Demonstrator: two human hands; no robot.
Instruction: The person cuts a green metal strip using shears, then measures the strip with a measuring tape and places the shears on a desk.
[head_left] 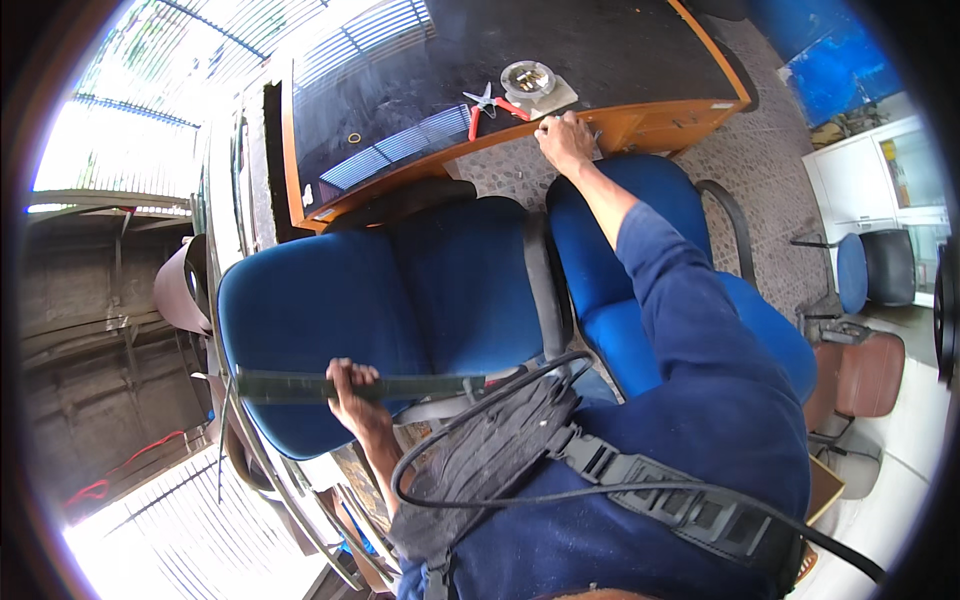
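Note:
My left hand (352,392) is wrapped around a long dark green pole (285,388) that looks like bamboo. The pole lies level across the front of a blue chair (310,300). At the near edge of a black-topped table (400,80), my right hand (566,140) has its fingers curled; whatever they hold, if anything, is too small to make out. Just beyond that hand, red-handled pruning shears (487,103) lie with their handles spread. A round ashtray (528,79) with butts in it rests on a pale flat piece (558,97) beside them.
A second blue chair (625,190) stands under my right arm. On the tabletop lies a small yellowish ring (354,137). A black cable (640,487) runs over my torso and strap. To the right are a brown chair (870,375) and a white cabinet (850,185); long strips (290,510) lean at lower left.

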